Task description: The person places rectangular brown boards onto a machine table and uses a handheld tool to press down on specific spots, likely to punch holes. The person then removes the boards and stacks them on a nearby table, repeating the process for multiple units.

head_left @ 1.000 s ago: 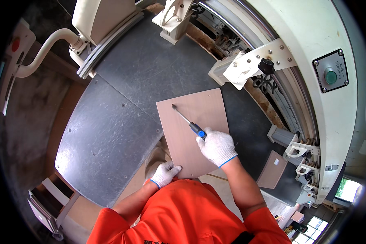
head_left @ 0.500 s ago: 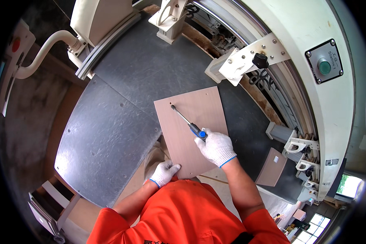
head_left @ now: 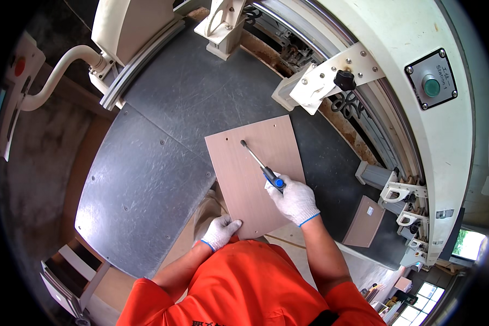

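Note:
A flat pinkish-brown wood-grain panel (head_left: 238,187) lies tilted across the dark worktable, its near edge against my body. Small holes show near its corners, two of them along the far edge. My left hand (head_left: 219,232), in a white knit glove, grips the panel's near left corner with the thumb on top. Above the panel's right half, my right hand (head_left: 295,201), gloved too, is closed round an air blow gun (head_left: 273,177) with a black and blue body. Its thin metal nozzle points far left, the black tip right of the far left hole.
The dark worktable (head_left: 141,179) has scratches and screw heads. White clamp brackets (head_left: 323,87) line the machine's rail at the far right. A smaller panel (head_left: 362,221) lies at right. A green button (head_left: 431,87) sits on the machine body; a control box on a curved arm (head_left: 62,70) hangs left.
My right hand has moved slightly right, carrying the blow gun's tip away from the far left hole. My left hand and the panel stay in place.

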`<state>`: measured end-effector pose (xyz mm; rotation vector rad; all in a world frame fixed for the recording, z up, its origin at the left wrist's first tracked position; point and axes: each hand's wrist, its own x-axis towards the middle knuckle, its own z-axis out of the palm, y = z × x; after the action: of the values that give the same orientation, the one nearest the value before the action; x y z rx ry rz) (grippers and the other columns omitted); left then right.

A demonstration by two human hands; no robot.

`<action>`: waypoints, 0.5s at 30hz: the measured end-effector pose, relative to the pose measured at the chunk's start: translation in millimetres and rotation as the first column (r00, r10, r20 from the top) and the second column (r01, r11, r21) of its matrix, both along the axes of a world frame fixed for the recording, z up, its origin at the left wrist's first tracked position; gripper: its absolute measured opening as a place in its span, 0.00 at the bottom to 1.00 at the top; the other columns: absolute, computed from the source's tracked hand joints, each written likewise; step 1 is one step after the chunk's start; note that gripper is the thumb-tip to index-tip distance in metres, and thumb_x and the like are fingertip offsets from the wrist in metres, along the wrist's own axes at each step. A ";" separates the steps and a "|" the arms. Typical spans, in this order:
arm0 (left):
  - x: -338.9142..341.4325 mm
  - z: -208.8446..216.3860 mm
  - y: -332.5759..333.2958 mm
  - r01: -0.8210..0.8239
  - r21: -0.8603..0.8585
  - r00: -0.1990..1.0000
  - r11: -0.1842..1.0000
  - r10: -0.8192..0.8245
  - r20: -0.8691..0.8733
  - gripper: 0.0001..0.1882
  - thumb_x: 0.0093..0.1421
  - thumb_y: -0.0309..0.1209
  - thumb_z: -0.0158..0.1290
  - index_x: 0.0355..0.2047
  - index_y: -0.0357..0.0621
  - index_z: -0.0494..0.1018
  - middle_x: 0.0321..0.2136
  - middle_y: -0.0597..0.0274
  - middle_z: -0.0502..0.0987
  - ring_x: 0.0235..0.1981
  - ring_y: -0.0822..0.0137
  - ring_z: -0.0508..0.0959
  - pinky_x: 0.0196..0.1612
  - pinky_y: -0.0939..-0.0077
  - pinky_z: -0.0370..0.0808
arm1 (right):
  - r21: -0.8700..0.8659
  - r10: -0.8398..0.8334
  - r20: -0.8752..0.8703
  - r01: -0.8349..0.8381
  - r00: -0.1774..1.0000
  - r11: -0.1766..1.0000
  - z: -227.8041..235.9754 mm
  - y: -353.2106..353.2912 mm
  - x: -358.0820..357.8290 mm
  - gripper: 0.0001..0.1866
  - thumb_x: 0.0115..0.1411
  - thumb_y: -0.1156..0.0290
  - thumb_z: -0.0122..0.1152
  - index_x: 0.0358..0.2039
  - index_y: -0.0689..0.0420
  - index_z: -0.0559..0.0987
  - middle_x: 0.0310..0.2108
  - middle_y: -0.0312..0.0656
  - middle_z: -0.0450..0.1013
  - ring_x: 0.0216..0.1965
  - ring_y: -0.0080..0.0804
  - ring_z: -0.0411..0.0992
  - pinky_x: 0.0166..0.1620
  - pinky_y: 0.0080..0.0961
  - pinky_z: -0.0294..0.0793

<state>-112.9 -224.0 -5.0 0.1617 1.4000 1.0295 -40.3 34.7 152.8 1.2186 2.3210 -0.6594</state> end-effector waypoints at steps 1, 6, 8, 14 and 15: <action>-1.5 3.1 -0.4 0.022 -0.025 0.999 0.999 -0.023 -0.025 0.17 0.74 0.37 0.63 0.50 0.32 0.84 0.37 0.60 0.87 0.36 0.71 0.82 0.44 0.71 0.82 | 0.007 -0.014 -0.010 0.014 1.000 1.000 -4.1 2.5 5.8 0.26 0.72 0.49 0.59 0.62 0.52 0.81 0.42 0.53 0.84 0.45 0.57 0.84 0.51 0.52 0.83; -48.1 25.7 5.7 -0.197 0.112 0.932 0.974 0.221 -0.288 0.18 0.72 0.31 0.63 0.56 0.31 0.81 0.40 0.57 0.87 0.40 0.69 0.84 0.48 0.69 0.83 | -0.013 -0.149 -0.129 0.149 0.980 0.989 -31.8 31.0 38.7 0.31 0.66 0.46 0.67 0.61 0.55 0.81 0.63 0.55 0.76 0.58 0.61 0.79 0.63 0.50 0.79; -96.0 38.2 23.3 -0.301 0.159 0.809 0.940 0.340 -0.480 0.23 0.70 0.31 0.65 0.61 0.31 0.78 0.44 0.53 0.87 0.45 0.64 0.85 0.53 0.65 0.83 | -0.063 -0.205 -0.197 0.196 0.959 0.978 -39.1 34.9 36.6 0.32 0.63 0.48 0.71 0.63 0.53 0.81 0.63 0.55 0.75 0.60 0.61 0.78 0.65 0.49 0.78; -134.1 49.7 53.9 0.372 -0.079 0.055 0.925 -0.107 -0.993 0.59 0.42 0.64 0.75 0.70 0.44 0.74 0.74 0.35 0.65 0.75 0.30 0.62 0.76 0.20 0.51 | -0.248 -0.319 -0.330 0.245 0.888 0.937 -88.9 37.3 -11.7 0.31 0.64 0.48 0.70 0.62 0.51 0.81 0.59 0.61 0.77 0.59 0.63 0.77 0.64 0.51 0.77; -124.3 46.4 56.5 0.445 -0.162 0.020 0.881 -0.190 -0.981 0.61 0.41 0.70 0.72 0.71 0.47 0.74 0.75 0.34 0.63 0.77 0.29 0.59 0.74 0.14 0.47 | -0.277 -0.315 -0.321 0.229 0.893 0.933 -91.4 40.2 -22.9 0.31 0.64 0.48 0.69 0.62 0.51 0.81 0.58 0.61 0.77 0.57 0.63 0.77 0.63 0.52 0.78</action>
<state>-237.2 -167.6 41.3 1.5859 2.3135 0.5406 -63.2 74.9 61.4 1.4223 2.2796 -1.3184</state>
